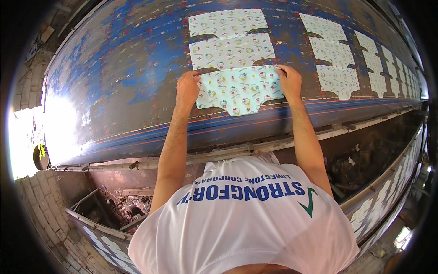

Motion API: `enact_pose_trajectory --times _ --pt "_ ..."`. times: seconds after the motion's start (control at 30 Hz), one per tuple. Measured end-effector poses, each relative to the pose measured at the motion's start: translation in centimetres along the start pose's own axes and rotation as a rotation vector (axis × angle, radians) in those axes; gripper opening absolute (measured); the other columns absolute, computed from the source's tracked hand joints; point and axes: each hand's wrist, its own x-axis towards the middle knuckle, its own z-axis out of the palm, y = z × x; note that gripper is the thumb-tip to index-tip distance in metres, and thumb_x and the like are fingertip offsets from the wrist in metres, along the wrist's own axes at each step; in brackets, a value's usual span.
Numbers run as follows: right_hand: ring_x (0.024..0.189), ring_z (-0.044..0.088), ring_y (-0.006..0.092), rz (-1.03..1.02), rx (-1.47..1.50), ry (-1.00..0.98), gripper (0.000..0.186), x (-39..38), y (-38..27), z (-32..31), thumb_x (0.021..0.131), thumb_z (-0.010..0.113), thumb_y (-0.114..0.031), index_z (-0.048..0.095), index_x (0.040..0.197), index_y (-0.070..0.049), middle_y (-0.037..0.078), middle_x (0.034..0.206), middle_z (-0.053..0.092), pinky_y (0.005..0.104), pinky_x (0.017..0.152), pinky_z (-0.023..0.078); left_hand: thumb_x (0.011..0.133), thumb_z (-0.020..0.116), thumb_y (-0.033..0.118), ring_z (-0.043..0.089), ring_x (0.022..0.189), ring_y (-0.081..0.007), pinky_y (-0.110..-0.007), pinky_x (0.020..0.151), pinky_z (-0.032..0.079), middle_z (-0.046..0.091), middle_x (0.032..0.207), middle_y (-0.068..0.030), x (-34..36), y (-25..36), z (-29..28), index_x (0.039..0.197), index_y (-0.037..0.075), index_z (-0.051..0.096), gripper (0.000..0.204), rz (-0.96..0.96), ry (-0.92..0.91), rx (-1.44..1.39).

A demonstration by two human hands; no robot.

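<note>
A pale mint fabric panel point(239, 89), cut in an underwear shape and printed with small cartoon figures, is stretched between my hands over the long dark table. My left hand point(188, 87) pinches its upper left corner, and my right hand point(289, 80) pinches the upper right one. The panel's top edge meets the bottom of a similar white printed panel point(232, 52) lying flat on the table. Farther up, another such panel point(228, 23) adjoins that one. The mint panel's narrow tab points toward me, close to the orange lines along the table's near side.
The long table point(137, 91) has a worn blue and brown surface. More columns of cut panels point(337, 80) run off to the right. A metal rail point(200, 158) borders the near edge. Behind me stands another table with panels point(383, 196); a brick wall point(43, 210) is at lower left.
</note>
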Motion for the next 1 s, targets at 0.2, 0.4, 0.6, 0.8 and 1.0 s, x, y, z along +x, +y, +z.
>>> enact_pose_trajectory --times 0.2,0.4,0.6,0.8,1.0 --pt "0.082 0.073 0.0295 -0.024 -0.184 -0.162 0.021 1.9 0.9 0.5 0.087 0.080 -0.017 0.076 0.102 -0.004 0.014 0.093 0.076 0.0391 0.074 0.056 0.092 0.075 0.015 0.067 0.094 -0.0393 -0.050 0.081 0.053 0.070 0.098 -0.0196 0.2 0.6 0.1 0.097 0.004 0.070 0.013 -0.118 -0.088 0.148" --pt "0.079 0.071 0.0314 -0.082 -0.145 -0.247 0.016 3.2 2.0 0.3 0.084 0.080 -0.019 0.073 0.092 -0.006 0.012 0.086 0.075 0.0461 0.073 0.050 0.088 0.078 0.020 0.068 0.095 -0.0399 -0.050 0.082 0.053 0.070 0.100 -0.0193 0.3 2.3 -0.1 0.097 0.004 0.071 0.019 -0.236 -0.075 0.290" --pt "0.087 0.067 0.0309 -0.251 -0.132 -0.344 0.014 4.1 3.1 -0.4 0.086 0.078 -0.019 0.070 0.091 -0.009 0.009 0.088 0.070 0.0474 0.082 0.044 0.091 0.071 0.017 0.067 0.099 -0.0428 -0.053 0.089 0.052 0.070 0.104 -0.0226 1.0 4.4 1.0 0.101 0.000 0.071 0.020 -0.339 -0.107 0.475" --pt "0.083 0.064 0.0300 -0.295 0.087 -0.476 0.017 3.9 3.9 -1.3 0.087 0.077 -0.018 0.067 0.096 -0.008 0.008 0.088 0.069 0.0461 0.086 0.042 0.094 0.068 0.017 0.065 0.105 -0.0430 -0.053 0.092 0.051 0.070 0.109 -0.0230 -0.6 6.2 1.5 0.106 0.001 0.071 0.020 -0.290 -0.012 0.420" --pt "0.082 0.065 0.0277 -0.172 0.276 -0.596 0.021 4.2 4.9 -2.3 0.088 0.078 -0.018 0.069 0.103 -0.004 0.008 0.085 0.068 0.0437 0.080 0.046 0.098 0.066 0.010 0.066 0.089 -0.0291 -0.039 0.082 0.053 0.070 0.097 -0.0148 -3.1 10.5 -1.3 0.107 0.002 0.069 0.012 -0.262 -0.132 0.107"
